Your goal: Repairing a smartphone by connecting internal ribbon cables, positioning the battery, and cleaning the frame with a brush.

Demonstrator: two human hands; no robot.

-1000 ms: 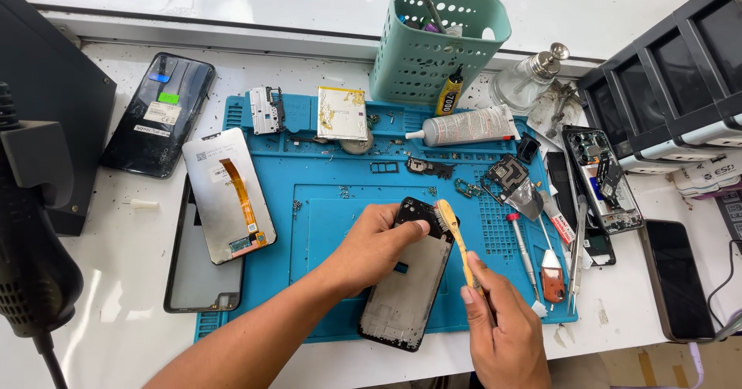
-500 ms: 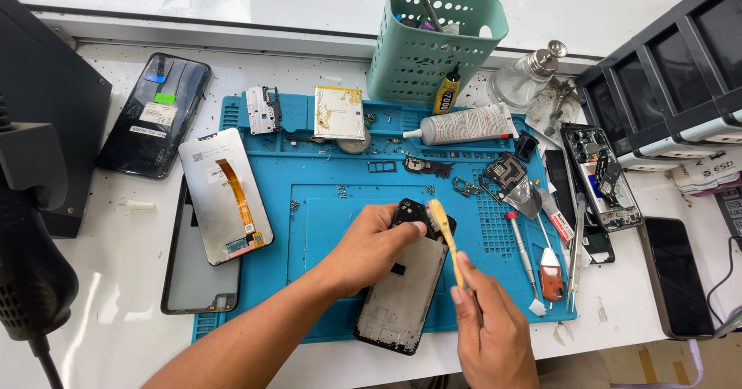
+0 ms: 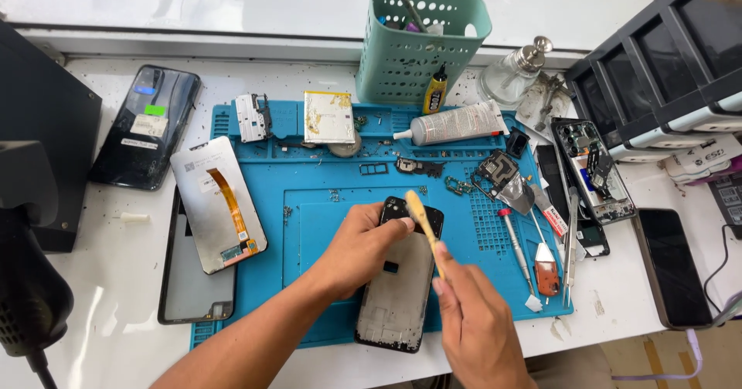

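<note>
Head view: white surface [image 3: 100, 265] carries a blue repair mat [image 3: 325, 165], likely to keep small parts together. Phone frame [image 3: 398, 296] lies flat at mat centre; left hand [image 3: 359, 246] closed over its top edge, apparently steadying it. Right hand [image 3: 471, 319] pinches a yellow-handled brush [image 3: 421, 215], bristles just above the frame's top.

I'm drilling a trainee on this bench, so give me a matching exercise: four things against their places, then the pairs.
Things:
1. phone frame
2. brush
3. glue tube
4. basket

Places:
A. lying at the mat's top edge
B. in the right hand
C. behind the mat, by the window
D. under the left hand, mid-mat

Pairs: 1-D, 2-B, 3-A, 4-C
</note>
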